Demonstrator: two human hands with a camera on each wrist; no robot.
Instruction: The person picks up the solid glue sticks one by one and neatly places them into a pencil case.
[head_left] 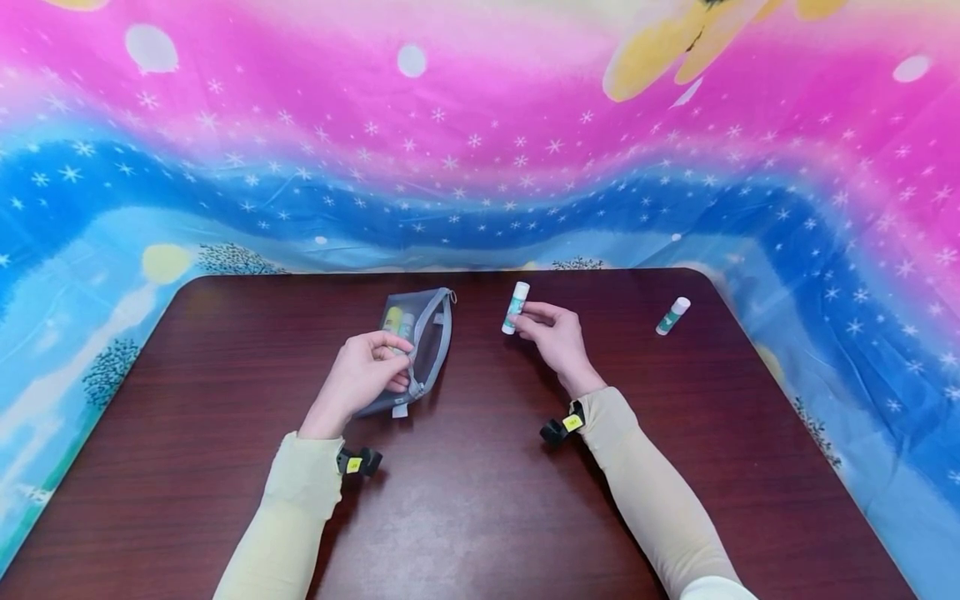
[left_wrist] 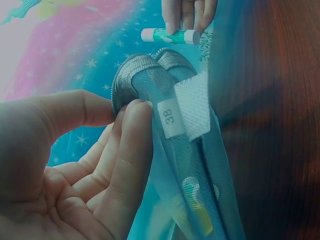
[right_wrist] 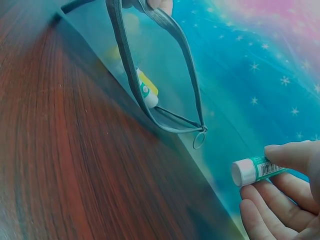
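My left hand (head_left: pixel 363 373) pinches the zipped edge of a grey see-through mesh pouch (head_left: pixel 437 350) between thumb and fingers. The pouch's mouth gapes toward the right. Inside it, a yellow-capped stick (head_left: pixel 392 318) and a white-capped glue stick (right_wrist: pixel 150 98) show through the mesh. To the right of the pouch and apart from it, my right hand (head_left: pixel 555 336) holds a glue stick (head_left: pixel 515 308) with white ends and a green label. Thumb and fingers grip it around its label. Another white and green glue stick (head_left: pixel 672 317) is on the table farther right.
The dark wood-grain table (head_left: pixel 465 500) ends at a back edge just beyond the pouch. A pink and blue patterned cloth (head_left: pixel 480 167) hangs behind it and along the sides. A white tag (left_wrist: pixel 194 105) sticks out from the pouch's end.
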